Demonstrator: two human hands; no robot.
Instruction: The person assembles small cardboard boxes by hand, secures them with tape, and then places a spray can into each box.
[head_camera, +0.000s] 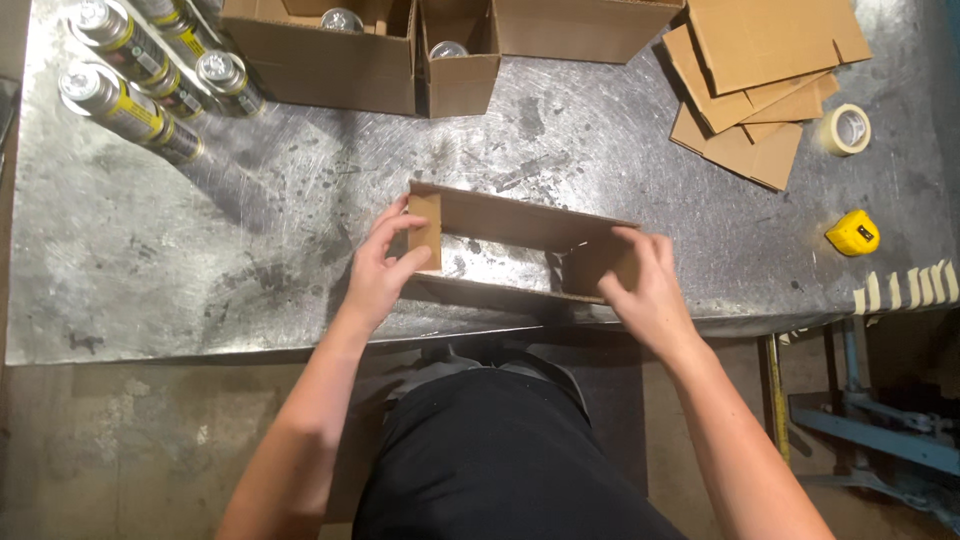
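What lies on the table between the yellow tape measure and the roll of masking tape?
Nothing: in the head view, the stretch of metal table between the tape measure and the tape roll is bare.

Scratched metal table (300, 220) bears cardboard boxes (330, 60), spray cans (130, 100), tape roll (848, 129).
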